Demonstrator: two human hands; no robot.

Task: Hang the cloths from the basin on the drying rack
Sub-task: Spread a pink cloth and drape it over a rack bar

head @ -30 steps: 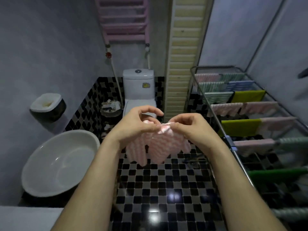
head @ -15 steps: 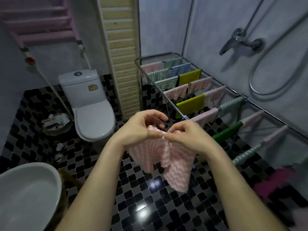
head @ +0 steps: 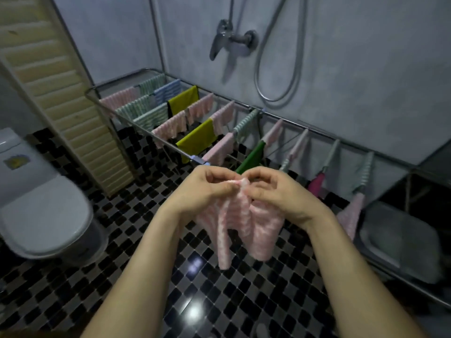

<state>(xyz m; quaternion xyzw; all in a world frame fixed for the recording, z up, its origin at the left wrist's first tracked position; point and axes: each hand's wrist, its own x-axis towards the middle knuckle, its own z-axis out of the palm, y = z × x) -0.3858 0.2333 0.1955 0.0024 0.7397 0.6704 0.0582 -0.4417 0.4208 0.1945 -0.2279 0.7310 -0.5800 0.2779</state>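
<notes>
Both hands are up in front, close together. The left hand (head: 202, 191) pinches the bunched top edge of the pink-and-white striped fluffy cloth (head: 244, 223) between thumb and fingers, and the right hand (head: 280, 193) is clamped on the same edge just beside it, fingertips almost meeting. The cloth hangs in loose folds below the two hands, over the black, grey and white checkered tile floor (head: 146, 264), and clear of it.

Just beyond the hands runs the long metal drying rack (head: 195, 158), its bars loaded. Past the left hand a flat yellow cloth (head: 199, 140) hangs among pink striped ones. Straight ahead of the knuckles there's a green cloth (head: 251, 158), and off the right hand a magenta cloth (head: 316, 185). The held cloth touches none of them.

High above the hands, on the grey wall, sit a chrome shower tap (head: 229, 40) and its looped metal hose (head: 278, 69). Far out to the left of the left hand stands a white toilet (head: 44, 215), lid down, with a cream slatted panel (head: 61, 106) behind it.
</notes>
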